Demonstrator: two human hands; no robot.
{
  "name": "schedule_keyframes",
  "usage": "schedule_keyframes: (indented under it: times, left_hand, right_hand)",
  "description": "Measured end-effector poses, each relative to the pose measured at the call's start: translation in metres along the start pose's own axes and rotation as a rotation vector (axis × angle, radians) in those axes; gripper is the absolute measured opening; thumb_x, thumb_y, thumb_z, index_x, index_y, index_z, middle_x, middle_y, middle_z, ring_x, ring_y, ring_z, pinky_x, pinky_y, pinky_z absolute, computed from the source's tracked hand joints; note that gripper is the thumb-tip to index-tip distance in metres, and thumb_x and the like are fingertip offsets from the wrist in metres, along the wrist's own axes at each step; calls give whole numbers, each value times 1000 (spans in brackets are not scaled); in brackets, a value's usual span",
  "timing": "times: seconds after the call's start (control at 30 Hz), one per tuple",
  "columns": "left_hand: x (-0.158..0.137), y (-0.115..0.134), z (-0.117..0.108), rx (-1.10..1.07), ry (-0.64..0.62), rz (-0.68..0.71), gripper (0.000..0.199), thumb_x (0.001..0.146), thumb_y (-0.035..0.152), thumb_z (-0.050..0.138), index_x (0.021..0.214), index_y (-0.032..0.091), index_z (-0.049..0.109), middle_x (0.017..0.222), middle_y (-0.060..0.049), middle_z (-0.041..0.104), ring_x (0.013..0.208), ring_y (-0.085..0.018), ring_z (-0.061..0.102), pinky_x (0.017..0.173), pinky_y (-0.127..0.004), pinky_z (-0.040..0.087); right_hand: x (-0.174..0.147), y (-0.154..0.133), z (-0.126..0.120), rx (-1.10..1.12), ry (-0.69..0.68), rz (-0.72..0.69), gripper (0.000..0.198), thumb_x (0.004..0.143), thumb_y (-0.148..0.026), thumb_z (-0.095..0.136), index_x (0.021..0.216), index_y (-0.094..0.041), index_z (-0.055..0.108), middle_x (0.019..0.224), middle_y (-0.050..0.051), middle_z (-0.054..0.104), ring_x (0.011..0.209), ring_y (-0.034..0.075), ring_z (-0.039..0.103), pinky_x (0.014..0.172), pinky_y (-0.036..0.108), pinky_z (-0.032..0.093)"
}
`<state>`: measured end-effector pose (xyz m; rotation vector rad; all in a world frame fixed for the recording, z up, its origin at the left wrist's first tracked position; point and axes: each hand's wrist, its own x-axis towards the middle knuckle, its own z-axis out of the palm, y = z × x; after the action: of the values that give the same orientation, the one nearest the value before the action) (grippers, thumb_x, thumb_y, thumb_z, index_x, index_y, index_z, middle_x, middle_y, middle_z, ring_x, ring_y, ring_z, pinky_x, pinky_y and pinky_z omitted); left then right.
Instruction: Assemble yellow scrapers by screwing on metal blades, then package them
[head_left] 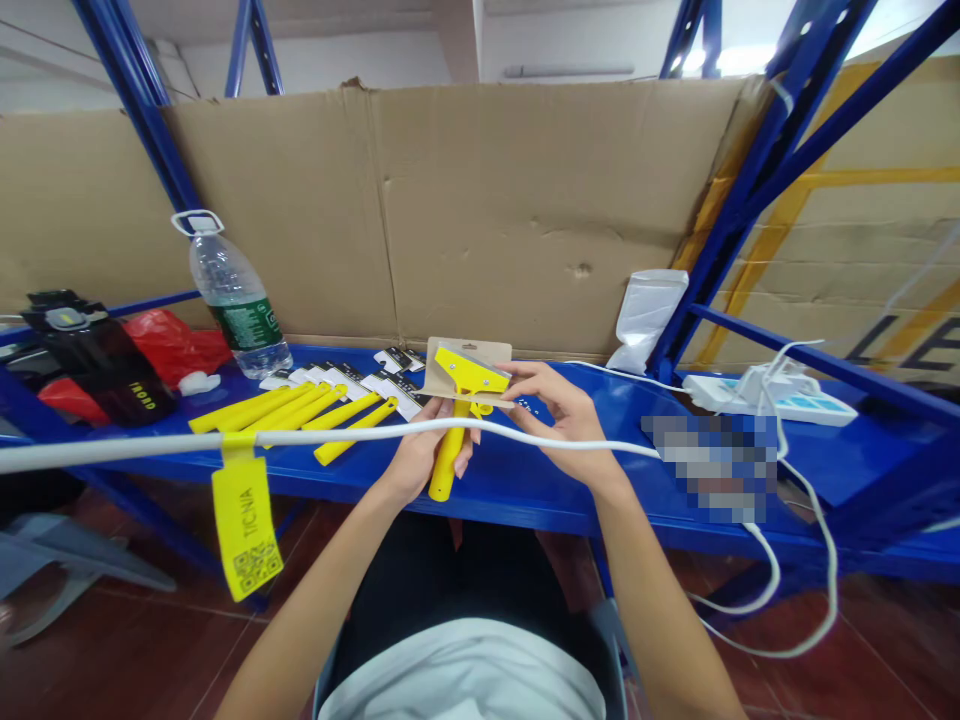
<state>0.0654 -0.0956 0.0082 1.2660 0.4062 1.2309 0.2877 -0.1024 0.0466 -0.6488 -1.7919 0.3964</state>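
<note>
A yellow scraper [448,462] with a wide head is held up over the front of the blue shelf. My left hand [416,455] is closed around its handle just under the head. Behind the head stands a brown cardboard backing card [495,351], its top edge showing a hang slot. The fingers of my right hand [568,415] are bent and grip the card's right edge beside the scraper head. To the left of my hands, several yellow scrapers [356,432] on black-and-white cards lie in a row, handles toward me.
A large water bottle [244,310], a red plastic bag [176,348] and a black flask [112,365] stand at left. A white cable [360,434] with a yellow tag [246,525] crosses in front. Right are a power strip [802,402] and a blurred-out item [716,465].
</note>
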Motion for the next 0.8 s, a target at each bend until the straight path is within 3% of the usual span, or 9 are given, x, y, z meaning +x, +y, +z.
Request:
schedule_keyframes:
  times: [0.17,0.27,0.37,0.5,0.63,0.8]
  left_hand:
    - [-1,1,0,47,-10,26,41,106,59,74,112,19,62,88,-4,77,46,-11,59,46,-26,52]
    - [-2,2,0,92,2,29,40,109,59,69,112,19,63,86,-4,77,43,-11,58,43,-25,49]
    - [-2,4,-1,154,-3,-15,48,110,62,67,95,16,67,77,-5,75,40,-9,54,41,-24,43]
    - [-3,8,0,216,-53,-108,65,111,67,61,77,13,72,57,-5,65,38,-9,48,41,-23,40]
    - [-1,10,1,115,-18,-173,61,106,68,69,73,16,66,49,-1,58,34,-10,46,37,-22,38]
    - [3,10,-7,-49,-100,-297,70,106,73,64,62,19,55,41,2,46,28,-9,37,32,-22,33]
  right_hand:
    - [0,2,2,13,46,-4,12,107,-42,77,104,-31,80,140,9,80,136,31,74,122,55,56]
    - [0,4,4,15,90,43,20,105,-46,79,98,-28,75,124,9,82,118,29,79,110,49,62]
    - [0,5,6,10,127,147,31,100,-55,83,96,-27,73,98,5,79,92,25,77,91,44,65]
    - [0,4,6,55,158,201,35,95,-56,88,94,-27,69,90,3,77,83,23,76,81,40,63]
    - [-2,2,6,96,117,176,36,94,-54,91,104,-27,70,96,3,78,88,23,78,86,40,65]
    - [-2,2,3,56,42,28,48,94,-52,92,130,-29,72,129,8,79,119,28,77,111,45,63]
